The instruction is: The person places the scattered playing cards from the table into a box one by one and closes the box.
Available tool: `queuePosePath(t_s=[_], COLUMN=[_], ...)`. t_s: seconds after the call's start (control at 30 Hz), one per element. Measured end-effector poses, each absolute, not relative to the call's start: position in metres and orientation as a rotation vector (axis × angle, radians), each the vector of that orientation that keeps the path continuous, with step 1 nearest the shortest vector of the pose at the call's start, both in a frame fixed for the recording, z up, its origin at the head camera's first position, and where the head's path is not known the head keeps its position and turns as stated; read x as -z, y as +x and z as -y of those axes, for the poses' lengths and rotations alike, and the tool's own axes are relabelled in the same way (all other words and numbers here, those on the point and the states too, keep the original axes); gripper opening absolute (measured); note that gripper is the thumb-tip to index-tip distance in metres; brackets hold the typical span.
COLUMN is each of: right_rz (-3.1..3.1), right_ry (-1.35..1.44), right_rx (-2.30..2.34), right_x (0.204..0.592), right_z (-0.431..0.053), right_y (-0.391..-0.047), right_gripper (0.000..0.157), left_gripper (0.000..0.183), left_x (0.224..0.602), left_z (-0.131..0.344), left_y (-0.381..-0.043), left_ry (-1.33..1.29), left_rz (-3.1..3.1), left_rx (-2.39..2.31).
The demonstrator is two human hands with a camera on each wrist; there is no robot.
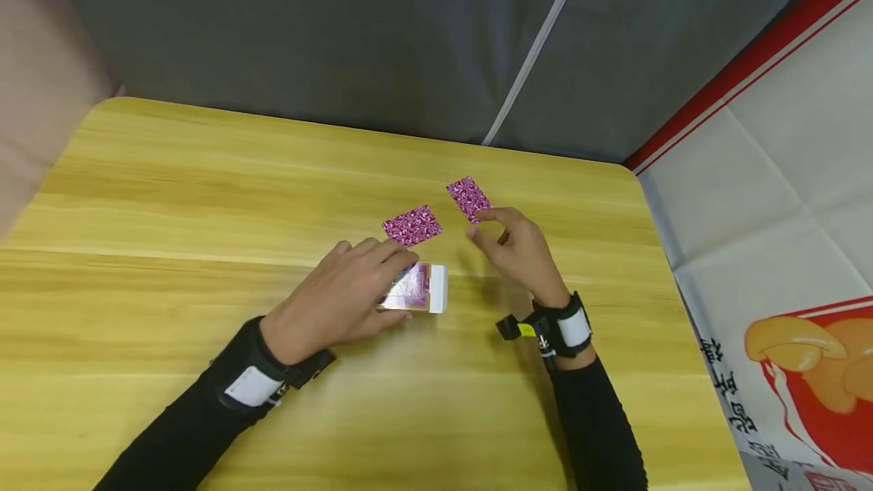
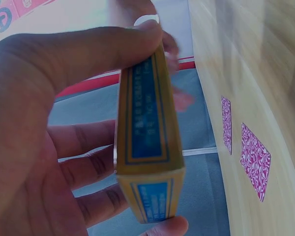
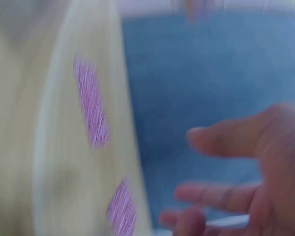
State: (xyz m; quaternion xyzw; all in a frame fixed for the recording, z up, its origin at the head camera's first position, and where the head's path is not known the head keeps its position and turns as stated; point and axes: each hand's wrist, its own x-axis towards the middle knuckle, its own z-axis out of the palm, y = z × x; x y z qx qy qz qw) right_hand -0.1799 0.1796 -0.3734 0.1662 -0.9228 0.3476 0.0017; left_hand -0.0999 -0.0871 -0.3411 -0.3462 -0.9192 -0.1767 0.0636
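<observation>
My left hand [image 1: 344,290] grips a small card box [image 1: 412,290] between thumb and fingers. In the left wrist view the box [image 2: 146,113] shows gold edges and blue printed panels. A white flap [image 1: 439,289] stands at its right end. Two playing cards with pink-and-white patterned backs lie on the table: one card [image 1: 413,225] just beyond the left hand, the other card [image 1: 467,195] farther to the right. Near that second card hovers my right hand [image 1: 518,252], thumb and forefinger apart. Blurred in the right wrist view, the right hand [image 3: 280,167] has nothing between its fingers.
The wooden table [image 1: 170,264] ends at a grey curtain [image 1: 327,36] at the back. A white wall panel [image 1: 771,173] with a red border rises along the right side. A pale wall [image 1: 48,82] stands at the left.
</observation>
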Motion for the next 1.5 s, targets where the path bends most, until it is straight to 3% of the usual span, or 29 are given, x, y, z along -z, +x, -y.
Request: queuePosePath(t_s=[0.13,0.27,0.53,0.83,1.07,1.27,1.5], right_rz=[3.141,3.203,3.243,3.018,2.962,2.772,2.795], right_ry=[0.167,0.043,-0.067,0.165,0.415,0.571,0.618], right_rx=[-0.979,-0.866,-0.828,-0.836,-1.199,-1.7,-1.664], right_x=[0.391,0.402,0.402,0.406,0.37,0.337,0.332], right_z=[-0.194,-0.197,-0.189,-0.187,-0.182,-0.188,-0.186], right_y=[-0.219,-0.245,-0.258,-0.216,-0.17,-0.148,-0.137], right_gripper=[0.064,0.075,0.072,0.021,0.021,0.03,0.037], left_gripper=[0.07,0.07,0.071,0.072,0.073,0.073,0.073], left_x=[0.344,0.345,0.343,0.342,0.34,0.339,0.336], left_z=[0.086,0.087,0.089,0.092,0.096,0.099,0.099], left_y=[-0.101,-0.101,-0.104,-0.106,-0.11,-0.11,-0.11], left_ry=[-1.059,-1.055,-1.028,-1.004,-0.989,-0.956,-0.936], left_rz=[2.78,2.774,2.768,2.79,2.809,2.825,2.823], left_rx=[0.557,0.577,0.591,0.604,0.576,0.609,0.628])
